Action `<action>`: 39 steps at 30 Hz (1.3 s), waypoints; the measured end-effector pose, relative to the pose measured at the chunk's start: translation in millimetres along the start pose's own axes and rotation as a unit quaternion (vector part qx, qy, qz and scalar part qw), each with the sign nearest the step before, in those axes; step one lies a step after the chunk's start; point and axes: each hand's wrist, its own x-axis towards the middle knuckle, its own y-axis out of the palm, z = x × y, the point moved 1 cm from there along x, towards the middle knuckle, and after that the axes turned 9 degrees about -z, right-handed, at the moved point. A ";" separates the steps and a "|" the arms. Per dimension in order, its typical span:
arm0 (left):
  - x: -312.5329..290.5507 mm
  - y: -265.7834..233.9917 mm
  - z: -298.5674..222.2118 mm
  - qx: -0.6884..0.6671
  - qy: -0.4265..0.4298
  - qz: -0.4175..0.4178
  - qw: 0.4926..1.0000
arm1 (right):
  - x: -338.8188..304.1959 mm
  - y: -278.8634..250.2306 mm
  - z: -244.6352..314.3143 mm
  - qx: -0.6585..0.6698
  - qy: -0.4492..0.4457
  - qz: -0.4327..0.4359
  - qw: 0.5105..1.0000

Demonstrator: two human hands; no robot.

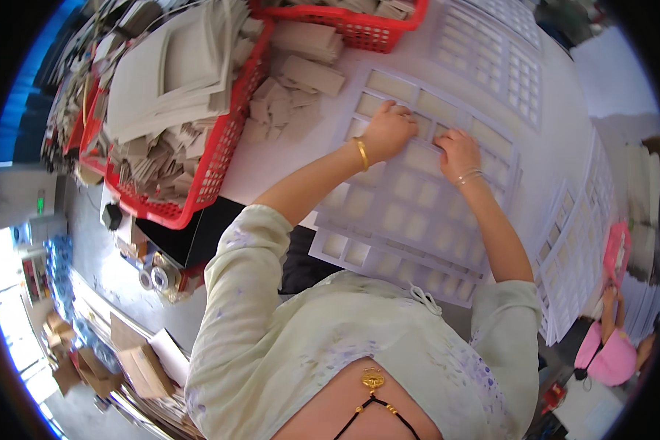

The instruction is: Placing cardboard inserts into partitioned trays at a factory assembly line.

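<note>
A white sheet with rows of rectangular windows [407, 183] lies on the table in front of me, over other sheets of the same kind. Pale board shows in most windows. My left hand [390, 132] rests on its upper middle, fingers curled down at the edge of a window. Close by on the right, my right hand [460, 155] is closed too, its bent fingertips at a neighbouring window that looks darker. Whatever is under the fingertips of either hand is hidden. Small loose grey board pieces [273, 110] lie left of the sheet.
A red plastic basket [224, 147] full of grey board offcuts stands at the left, large board frames [136, 95] on top. Another red basket [359, 33] is at the far edge. More windowed sheets [579, 242] are stacked right. A person in pink [609, 356] works farther right.
</note>
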 end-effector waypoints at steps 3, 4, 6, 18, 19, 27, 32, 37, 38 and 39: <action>-2.7 -1.4 3.2 0.004 0.009 0.013 1.000 | 1.9 -0.4 3.3 0.030 -0.001 -0.009 1.000; -4.3 -2.3 2.8 0.009 0.011 0.015 1.000 | 3.3 -1.0 5.6 0.032 -0.012 -0.010 0.999; -7.6 -4.3 0.5 0.016 0.012 0.015 1.000 | 2.3 -3.0 7.6 0.038 0.004 -0.004 0.999; -112.5 -112.5 -4.1 -0.254 -0.062 -0.270 0.926 | 1.8 -7.2 3.0 -0.004 -0.047 0.037 0.998; -125.8 -138.2 -4.0 -0.226 -0.058 -0.271 0.934 | 5.7 -15.9 0.2 0.003 -0.057 0.023 0.998; -249.8 -238.1 34.0 -0.004 -0.149 -0.354 0.923 | 26.8 -2.4 -2.8 -0.018 -0.111 0.123 0.986; -283.9 -275.0 34.0 0.057 -0.208 -0.404 0.889 | 40.1 -24.6 5.2 -0.135 -0.105 0.203 0.964; -306.5 -296.5 46.7 0.099 -0.227 -0.421 0.872 | 69.8 -32.3 66.2 -0.170 -0.107 0.041 0.979; -312.6 -302.1 49.1 0.105 -0.228 -0.417 0.874 | 73.1 -36.7 94.3 -0.111 -0.146 0.014 0.983; -315.2 -306.9 52.0 0.114 -0.228 -0.415 0.874 | 77.6 -38.9 118.2 -0.052 -0.186 -0.016 0.981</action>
